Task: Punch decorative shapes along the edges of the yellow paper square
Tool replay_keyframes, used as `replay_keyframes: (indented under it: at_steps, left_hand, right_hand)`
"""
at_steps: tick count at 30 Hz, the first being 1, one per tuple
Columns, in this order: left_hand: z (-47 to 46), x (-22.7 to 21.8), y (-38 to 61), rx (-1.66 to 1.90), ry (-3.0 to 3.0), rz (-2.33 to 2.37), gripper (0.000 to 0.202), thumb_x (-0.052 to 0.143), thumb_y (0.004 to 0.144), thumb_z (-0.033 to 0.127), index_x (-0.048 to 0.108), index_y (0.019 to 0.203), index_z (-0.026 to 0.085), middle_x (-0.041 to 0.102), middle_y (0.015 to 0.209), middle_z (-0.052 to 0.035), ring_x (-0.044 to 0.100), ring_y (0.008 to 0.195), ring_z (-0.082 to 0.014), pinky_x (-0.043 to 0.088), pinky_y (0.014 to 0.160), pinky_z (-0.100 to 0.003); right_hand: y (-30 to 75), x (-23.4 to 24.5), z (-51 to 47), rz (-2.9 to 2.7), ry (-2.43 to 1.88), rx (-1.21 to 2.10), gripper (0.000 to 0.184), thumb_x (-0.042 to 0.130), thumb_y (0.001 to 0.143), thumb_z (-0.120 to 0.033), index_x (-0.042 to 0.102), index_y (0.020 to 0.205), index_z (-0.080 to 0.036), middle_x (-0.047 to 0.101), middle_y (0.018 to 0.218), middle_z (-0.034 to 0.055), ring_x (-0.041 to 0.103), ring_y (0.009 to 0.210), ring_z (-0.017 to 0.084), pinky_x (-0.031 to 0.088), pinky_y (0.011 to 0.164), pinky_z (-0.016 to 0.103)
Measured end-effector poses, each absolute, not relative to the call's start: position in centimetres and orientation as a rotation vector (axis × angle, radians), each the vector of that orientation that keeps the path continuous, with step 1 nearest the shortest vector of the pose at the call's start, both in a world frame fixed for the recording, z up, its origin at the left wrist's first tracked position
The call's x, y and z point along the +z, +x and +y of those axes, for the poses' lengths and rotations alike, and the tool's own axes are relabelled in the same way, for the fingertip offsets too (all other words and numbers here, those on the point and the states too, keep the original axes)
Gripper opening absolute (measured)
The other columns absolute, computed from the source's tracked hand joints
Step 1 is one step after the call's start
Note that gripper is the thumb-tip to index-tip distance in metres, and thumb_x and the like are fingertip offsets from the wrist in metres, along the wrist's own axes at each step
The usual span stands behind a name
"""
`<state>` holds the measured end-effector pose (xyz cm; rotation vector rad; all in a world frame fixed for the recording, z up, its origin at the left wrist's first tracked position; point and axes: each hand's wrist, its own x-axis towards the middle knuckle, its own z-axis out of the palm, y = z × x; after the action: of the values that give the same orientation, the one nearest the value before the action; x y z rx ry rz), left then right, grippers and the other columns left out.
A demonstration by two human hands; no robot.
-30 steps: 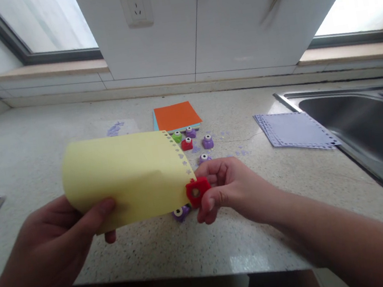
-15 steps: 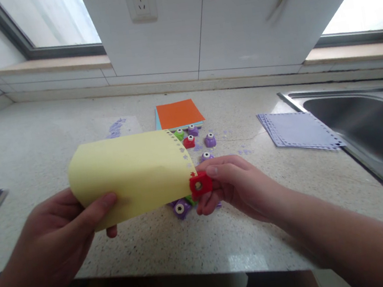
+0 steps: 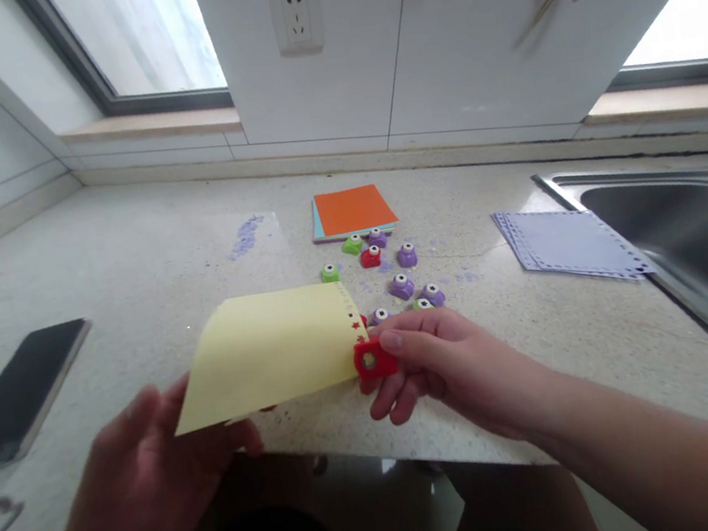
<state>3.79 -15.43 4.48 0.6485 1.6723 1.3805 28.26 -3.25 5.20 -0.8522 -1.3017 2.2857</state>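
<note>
Right hand (image 3: 439, 364) has the red craft punch (image 3: 381, 357) pinched between thumb and fingers, seated on the right edge of the yellow paper sheet (image 3: 273, 344). Small cutouts run up that edge. Left hand (image 3: 153, 482) at sheet's near-left corner, partly hidden; can't tell if it's pinching. 3 green punches (image 3: 330, 274) on countertop (image 3: 145, 252) beyond.

"Can you read any words, brands or numbers here?"
"None, not one letter or figure"
"Any signs, then?"
"Only small dark marks on round white tops: a star-like one on the purple punch (image 3: 407, 257) right of the far red punch (image 3: 370, 259), and another on the leftmost green punch (image 3: 330, 276), too small to name"
</note>
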Motion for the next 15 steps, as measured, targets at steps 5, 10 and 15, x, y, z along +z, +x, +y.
replay_keyframes:
  at_steps: [5, 10, 15]
  left_hand:
    - [-21.4, 1.1, 7.3, 1.253, 0.370, 1.170, 0.041, 0.074, 0.077, 0.058, 0.082, 0.103, 0.027, 0.078, 0.108, -0.0135, 0.070, 0.093, -0.0329, 0.059, 0.063, -0.038]
    - [-23.8, 0.4, 12.2, 1.220, 0.246, 1.127, 0.033, 0.074, 0.084, 0.047, 0.081, 0.101, 0.019, 0.076, 0.101, -0.0134, 0.069, 0.090, -0.0280, 0.056, 0.068, -0.035]
    - [-23.9, 0.4, 14.9, 1.237, 0.181, 1.041, 0.026, 0.072, 0.089, 0.040, 0.077, 0.093, 0.015, 0.075, 0.088, -0.0097, 0.066, 0.077, -0.0202, 0.053, 0.067, -0.031]
  right_hand:
    - [28.5, 3.9, -9.7, -1.054, -0.977, 2.369, 0.036, 0.072, 0.091, -0.047, 0.073, 0.095, -0.012, 0.076, 0.074, 0.0072, 0.072, 0.062, 0.011, 0.055, 0.059, 0.018]
    - [28.8, 1.7, -15.3, -0.727, -0.997, 2.363, 0.032, 0.081, 0.085, -0.040, 0.075, 0.097, -0.012, 0.076, 0.079, 0.0064, 0.071, 0.065, 0.009, 0.056, 0.063, 0.016]
    - [29.0, 0.3, -17.9, -0.532, -0.970, 2.283, 0.031, 0.088, 0.077, -0.036, 0.075, 0.091, -0.012, 0.074, 0.073, 0.0054, 0.070, 0.059, 0.010, 0.058, 0.060, 0.019]
